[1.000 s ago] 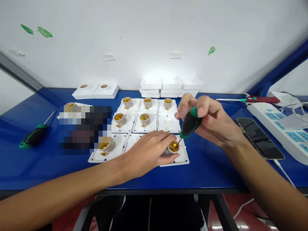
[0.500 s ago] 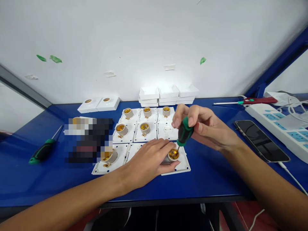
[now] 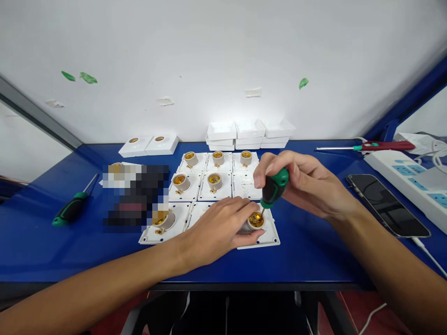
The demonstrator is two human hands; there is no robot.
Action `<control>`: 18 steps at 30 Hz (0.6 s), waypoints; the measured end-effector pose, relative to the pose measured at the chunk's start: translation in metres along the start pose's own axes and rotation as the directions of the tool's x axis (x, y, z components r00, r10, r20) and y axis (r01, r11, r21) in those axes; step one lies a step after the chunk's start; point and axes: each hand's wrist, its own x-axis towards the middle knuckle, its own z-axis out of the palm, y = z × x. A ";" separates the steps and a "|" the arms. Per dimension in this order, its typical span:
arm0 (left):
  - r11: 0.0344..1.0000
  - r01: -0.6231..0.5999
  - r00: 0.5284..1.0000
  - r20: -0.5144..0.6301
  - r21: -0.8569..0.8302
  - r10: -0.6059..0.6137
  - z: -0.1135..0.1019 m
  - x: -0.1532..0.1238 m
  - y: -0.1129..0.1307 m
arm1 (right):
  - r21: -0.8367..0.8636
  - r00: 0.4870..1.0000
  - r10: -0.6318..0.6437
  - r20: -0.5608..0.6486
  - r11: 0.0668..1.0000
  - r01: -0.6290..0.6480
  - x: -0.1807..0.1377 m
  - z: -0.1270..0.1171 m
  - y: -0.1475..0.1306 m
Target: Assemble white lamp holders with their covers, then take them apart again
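My right hand (image 3: 307, 186) is closed around a green and black screwdriver (image 3: 274, 188), whose tip points down into the brass inside of a lamp socket (image 3: 254, 220). That socket sits on a white square plate (image 3: 270, 235) at the near right of a grid of like plates. My left hand (image 3: 218, 230) lies over the plate with its fingers wrapped round the socket's side, holding it still. Several other sockets on white plates (image 3: 214, 179) stand in rows behind.
A second green screwdriver (image 3: 71, 209) lies at the left. Two closed white units (image 3: 150, 145) and stacked white trays (image 3: 249, 132) stand at the back. To the right lie a phone (image 3: 387, 204), a power strip (image 3: 412, 179) and a red-handled tool (image 3: 377, 146). A blurred patch (image 3: 136, 197) covers something.
The screwdriver handle has tilted and turned a little in my right hand over the socket. My left hand keeps its hold. The view shifted slightly.
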 end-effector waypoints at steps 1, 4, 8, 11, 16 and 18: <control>1.000 -0.001 1.000 -0.004 0.000 0.001 0.000 0.000 0.000 | 0.000 1.000 0.009 -0.001 1.000 -0.009 0.000 0.000 0.001; 1.000 -0.002 1.000 -0.011 0.003 0.002 0.002 0.000 -0.001 | -0.014 1.000 -0.022 0.006 1.000 0.022 -0.001 0.000 0.002; 1.000 -0.018 0.999 -0.028 0.010 0.018 0.004 0.000 -0.003 | 0.019 1.000 0.013 0.000 1.000 -0.013 -0.001 0.001 0.002; 1.000 -0.011 1.000 -0.024 0.017 0.011 0.004 0.000 -0.003 | -0.008 1.000 -0.006 -0.006 1.000 0.006 -0.002 0.002 0.001; 1.000 -0.020 0.999 -0.026 0.021 0.020 0.003 0.000 -0.002 | -0.023 0.998 0.040 -0.054 0.999 -0.041 -0.001 0.004 0.000; 1.000 -0.022 0.999 -0.029 0.020 0.022 0.003 0.000 -0.002 | -0.039 0.998 0.028 -0.065 0.999 -0.030 -0.001 0.004 0.001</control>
